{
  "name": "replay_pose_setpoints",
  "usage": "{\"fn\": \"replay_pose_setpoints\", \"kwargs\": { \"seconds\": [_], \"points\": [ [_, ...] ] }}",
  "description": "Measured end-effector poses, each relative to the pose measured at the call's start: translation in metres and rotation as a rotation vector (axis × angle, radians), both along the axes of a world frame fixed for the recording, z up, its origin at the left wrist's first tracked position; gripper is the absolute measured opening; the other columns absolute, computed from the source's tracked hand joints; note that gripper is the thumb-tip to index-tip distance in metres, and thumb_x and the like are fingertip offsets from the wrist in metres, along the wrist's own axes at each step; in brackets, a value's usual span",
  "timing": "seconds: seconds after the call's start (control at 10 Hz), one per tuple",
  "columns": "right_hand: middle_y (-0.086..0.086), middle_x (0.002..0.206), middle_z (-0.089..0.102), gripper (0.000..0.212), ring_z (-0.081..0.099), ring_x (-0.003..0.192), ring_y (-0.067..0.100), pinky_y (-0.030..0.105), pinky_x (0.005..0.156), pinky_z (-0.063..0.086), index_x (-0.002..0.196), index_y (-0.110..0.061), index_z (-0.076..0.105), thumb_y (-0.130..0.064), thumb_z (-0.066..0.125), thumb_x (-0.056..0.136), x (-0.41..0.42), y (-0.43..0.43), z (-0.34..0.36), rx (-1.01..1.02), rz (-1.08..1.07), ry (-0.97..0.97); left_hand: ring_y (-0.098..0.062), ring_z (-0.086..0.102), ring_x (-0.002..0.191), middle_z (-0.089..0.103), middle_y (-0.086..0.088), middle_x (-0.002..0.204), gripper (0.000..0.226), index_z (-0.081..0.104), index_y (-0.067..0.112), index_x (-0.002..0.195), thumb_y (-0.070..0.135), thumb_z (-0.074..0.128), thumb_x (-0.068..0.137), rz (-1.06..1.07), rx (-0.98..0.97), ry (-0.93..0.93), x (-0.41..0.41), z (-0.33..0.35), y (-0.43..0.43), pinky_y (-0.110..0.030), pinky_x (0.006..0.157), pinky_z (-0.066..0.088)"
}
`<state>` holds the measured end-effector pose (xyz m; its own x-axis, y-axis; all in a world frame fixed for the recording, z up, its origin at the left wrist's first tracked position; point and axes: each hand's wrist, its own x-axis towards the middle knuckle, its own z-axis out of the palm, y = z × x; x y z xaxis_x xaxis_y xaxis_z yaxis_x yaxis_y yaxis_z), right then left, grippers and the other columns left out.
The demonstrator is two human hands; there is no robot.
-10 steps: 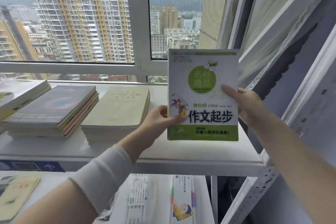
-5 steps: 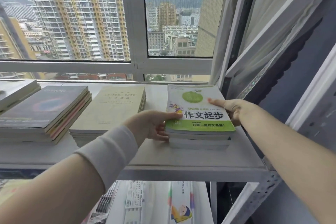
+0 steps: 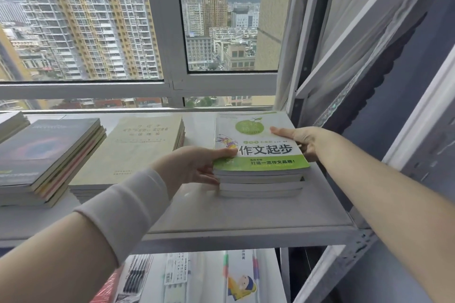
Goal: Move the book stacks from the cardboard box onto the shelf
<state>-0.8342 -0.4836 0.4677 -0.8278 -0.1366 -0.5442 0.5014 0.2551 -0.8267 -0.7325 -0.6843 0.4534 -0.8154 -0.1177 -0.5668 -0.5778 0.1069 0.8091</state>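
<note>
A stack of books with a white and green cover [image 3: 261,155] lies flat on the right end of the white shelf [image 3: 246,216]. My left hand [image 3: 194,167] grips the stack's left edge, thumb on the top cover and fingers against the side. My right hand [image 3: 305,141] holds the right edge, thumb on the cover. The cardboard box is out of view.
Left of this stack lie a beige-covered stack [image 3: 133,152], a dark-covered stack [image 3: 46,157] and part of another stack [image 3: 9,123]. A window stands behind the shelf. A metal upright [image 3: 327,56] and curtain flank the right. A lower shelf holds stationery packs [image 3: 197,275].
The stack was held upright in front of the window a second ago; it has been laid flat on the shelf's right end, and both hands still hold its sides.
</note>
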Motion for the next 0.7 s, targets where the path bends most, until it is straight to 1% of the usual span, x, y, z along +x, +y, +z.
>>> {"fn": "replay_pose_setpoints", "kwargs": {
  "seconds": [0.1, 0.2, 0.3, 0.4, 0.5, 0.6, 0.7],
  "points": [
    [0.013, 0.093, 0.069, 0.062, 0.066, 0.098, 0.027, 0.047, 0.093, 0.050, 0.107, -0.002, 0.058, -0.027, 0.085, 0.058, -0.003, 0.000, -0.002, 0.001, 0.005, 0.021, -0.019, 0.064, 0.081, 0.066, -0.012, 0.108, 0.046, 0.062, 0.006, 0.110, 0.037, 0.073, 0.077, 0.027, -0.024, 0.021, 0.002, 0.001, 0.001, -0.024, 0.061, 0.058],
    [0.012, 0.101, 0.071, 0.071, 0.067, 0.098, 0.026, 0.046, 0.092, 0.052, 0.116, -0.002, 0.057, -0.034, 0.083, 0.059, -0.006, -0.001, -0.004, 0.031, 0.038, 0.053, -0.020, 0.065, 0.077, 0.066, -0.013, 0.104, 0.035, 0.060, 0.008, 0.095, 0.037, 0.071, 0.079, 0.026, -0.053, 0.027, 0.003, 0.004, 0.003, -0.025, 0.064, 0.057],
    [0.010, 0.087, 0.068, 0.067, 0.067, 0.080, 0.022, 0.041, 0.081, 0.056, 0.118, -0.001, 0.056, -0.035, 0.080, 0.066, -0.006, 0.000, -0.006, 0.065, 0.038, 0.120, -0.023, 0.066, 0.082, 0.069, -0.018, 0.111, 0.045, 0.061, 0.004, 0.105, 0.038, 0.073, 0.077, 0.039, -0.103, 0.051, 0.004, 0.004, 0.004, -0.026, 0.064, 0.057],
    [0.011, 0.095, 0.069, 0.067, 0.064, 0.072, 0.020, 0.034, 0.065, 0.055, 0.117, 0.001, 0.055, -0.035, 0.080, 0.067, -0.006, 0.001, -0.009, 0.108, 0.014, 0.200, -0.021, 0.066, 0.070, 0.070, -0.020, 0.108, 0.057, 0.062, -0.001, 0.114, 0.037, 0.076, 0.073, 0.050, -0.169, 0.097, 0.003, 0.004, 0.004, -0.024, 0.058, 0.058],
    [0.014, 0.109, 0.068, 0.066, 0.065, 0.086, 0.023, 0.036, 0.078, 0.055, 0.117, 0.002, 0.054, -0.036, 0.079, 0.068, -0.007, 0.001, -0.012, 0.116, 0.019, 0.237, -0.021, 0.067, 0.069, 0.072, -0.020, 0.105, 0.059, 0.064, -0.002, 0.112, 0.040, 0.077, 0.072, 0.057, -0.204, 0.123, 0.003, 0.006, 0.004, -0.027, 0.066, 0.060],
    [0.014, 0.119, 0.064, 0.080, 0.065, 0.102, 0.027, 0.041, 0.089, 0.053, 0.123, 0.000, 0.051, -0.046, 0.080, 0.064, -0.005, -0.002, -0.010, 0.238, 0.008, 0.264, -0.019, 0.065, 0.066, 0.072, -0.016, 0.093, 0.058, 0.065, -0.002, 0.104, 0.046, 0.075, 0.072, 0.070, -0.311, 0.144, 0.006, 0.005, 0.007, -0.030, 0.074, 0.058],
    [0.011, 0.122, 0.058, 0.084, 0.060, 0.108, 0.029, 0.038, 0.093, 0.049, 0.131, 0.000, 0.043, -0.052, 0.072, 0.071, 0.009, -0.009, 0.005, 0.412, 0.038, 0.312, -0.020, 0.063, 0.070, 0.062, -0.012, 0.081, 0.050, 0.057, 0.001, 0.079, 0.049, 0.071, 0.075, 0.037, -0.507, 0.188, 0.006, 0.011, 0.007, -0.034, 0.080, 0.059]
  ]
}}
